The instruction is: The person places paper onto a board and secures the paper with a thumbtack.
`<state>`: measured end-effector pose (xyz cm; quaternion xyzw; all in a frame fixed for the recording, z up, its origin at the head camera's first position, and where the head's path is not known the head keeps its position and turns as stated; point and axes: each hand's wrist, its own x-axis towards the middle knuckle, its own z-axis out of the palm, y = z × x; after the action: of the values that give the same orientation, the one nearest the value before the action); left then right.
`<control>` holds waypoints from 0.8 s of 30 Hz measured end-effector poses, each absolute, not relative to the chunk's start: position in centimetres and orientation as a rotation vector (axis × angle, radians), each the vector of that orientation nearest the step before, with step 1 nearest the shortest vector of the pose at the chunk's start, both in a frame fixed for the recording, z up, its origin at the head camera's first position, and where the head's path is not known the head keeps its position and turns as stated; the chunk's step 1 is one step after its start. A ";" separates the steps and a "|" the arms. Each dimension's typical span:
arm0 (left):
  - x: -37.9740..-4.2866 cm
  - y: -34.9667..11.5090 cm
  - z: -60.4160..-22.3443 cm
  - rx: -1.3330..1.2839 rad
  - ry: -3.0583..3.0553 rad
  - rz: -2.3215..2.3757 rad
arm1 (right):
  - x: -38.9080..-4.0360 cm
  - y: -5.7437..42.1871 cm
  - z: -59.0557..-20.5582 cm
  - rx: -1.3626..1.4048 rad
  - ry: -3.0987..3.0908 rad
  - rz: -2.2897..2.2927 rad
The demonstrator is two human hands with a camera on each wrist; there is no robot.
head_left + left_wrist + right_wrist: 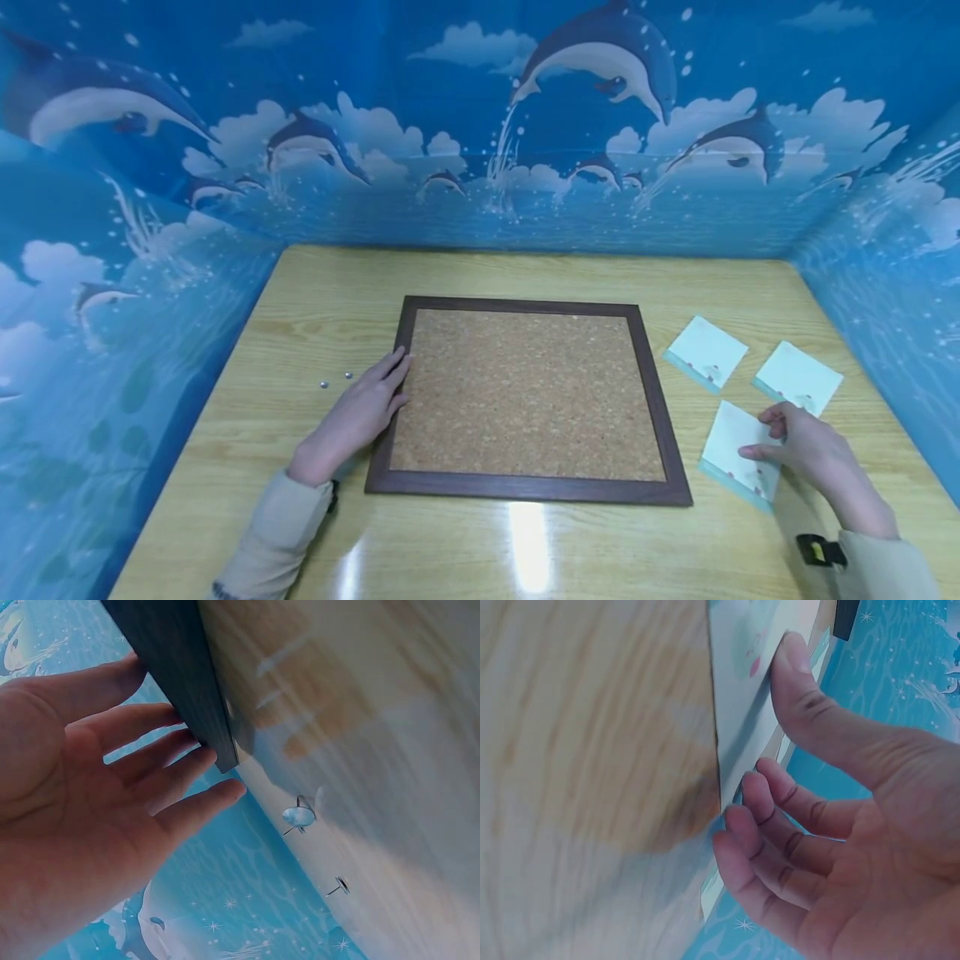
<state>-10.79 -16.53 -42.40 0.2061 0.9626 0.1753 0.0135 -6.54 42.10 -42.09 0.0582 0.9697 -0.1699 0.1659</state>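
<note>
A corkboard (525, 396) with a dark brown wooden frame lies flat on the table. My left hand (358, 410) rests at its left edge, fingers extended against the frame; the left wrist view shows these fingers (171, 716) touching the dark rim. Two metal thumbtacks (324, 384) lie left of that hand. At the right, my right hand (813, 450) is over the nearest pale green paper sheet (731, 437). Its thumb reaches across the sheet's face, while the bent fingers (742, 829) are at the edge, apart from the thumb. Whether they touch the paper is hard to tell.
Two more pale green sheets, one upper (705, 352) and one right (799, 379), lie beyond the right hand. Around the wood-grain table (480, 550) hangs a blue dolphin-print curtain (465, 208) on the far, left and right sides.
</note>
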 end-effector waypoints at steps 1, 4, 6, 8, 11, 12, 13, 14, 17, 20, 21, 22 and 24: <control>-10.8 -16.6 -42.4 0.645 3.000 0.550 | -6.6 42.1 -42.1 0.170 2.760 -0.483; -10.8 -16.5 -42.3 0.650 3.004 0.557 | -6.6 42.0 -42.2 0.167 2.770 -0.474; -10.8 -16.5 -42.3 0.653 3.004 0.561 | -6.5 42.0 -42.2 0.150 2.785 -0.465; -10.8 -16.5 -42.3 0.651 3.001 0.558 | -6.5 42.0 -42.2 0.128 2.803 -0.461; -10.9 -16.5 -42.3 0.647 2.996 0.556 | -6.5 42.2 -42.4 0.107 2.802 -0.507; -10.9 -16.5 -42.3 0.645 2.995 0.556 | -6.5 42.2 -42.5 0.103 2.791 -0.535; -10.9 -16.5 -42.3 0.645 2.996 0.550 | -6.5 42.2 -42.5 0.103 2.781 -0.556; -10.9 -16.5 -42.4 0.641 2.994 0.550 | -6.5 42.3 -42.5 0.103 2.768 -0.578; -10.9 -16.5 -42.4 0.636 2.990 0.540 | -6.6 42.3 -42.6 0.085 2.739 -0.595; -11.0 -16.5 -42.5 0.638 2.987 0.532 | -6.7 42.3 -42.6 0.054 2.746 -0.579; -11.0 -16.6 -42.5 0.637 2.986 0.533 | -6.7 42.3 -42.6 0.048 2.752 -0.572; -11.0 -16.6 -42.5 0.643 2.988 0.530 | -6.7 42.3 -42.6 0.052 2.753 -0.569; -11.0 -16.6 -42.5 0.650 2.989 0.530 | -6.7 42.4 -42.5 0.079 2.755 -0.567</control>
<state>-10.96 -16.56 -42.52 0.2092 0.9627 0.1707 0.0187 -6.66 42.39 -42.51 0.0279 0.9659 -0.1989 0.1631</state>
